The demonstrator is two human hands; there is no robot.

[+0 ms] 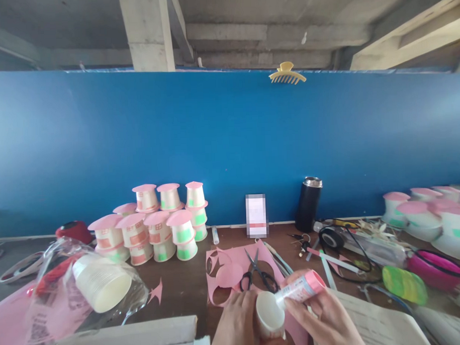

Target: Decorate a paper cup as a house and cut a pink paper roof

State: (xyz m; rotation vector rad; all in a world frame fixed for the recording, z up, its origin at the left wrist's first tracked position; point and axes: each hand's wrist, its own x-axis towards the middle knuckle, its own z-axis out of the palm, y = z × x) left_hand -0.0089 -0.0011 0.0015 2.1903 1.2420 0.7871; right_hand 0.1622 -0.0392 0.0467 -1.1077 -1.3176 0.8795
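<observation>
My left hand (237,323) is wrapped round a white paper cup (271,317), its open mouth tilted up toward me. In my right hand (325,312) is a glue stick (300,288) with a pink end; its other end meets the cup's rim. Just beyond my hands, black-handled scissors (256,272) lie on a pink paper sheet (215,289) with round holes cut out. A loose pink paper disc (229,275) rests on that sheet.
Stacked cups with pink paper tops (181,219) stand at the back left. A bag of nested paper cups (101,285) lies left. A black thermos (308,205), a cable, a magenta container (435,268) and more pink-topped cups (458,230) sit right. A cardboard piece (118,337) lies in front.
</observation>
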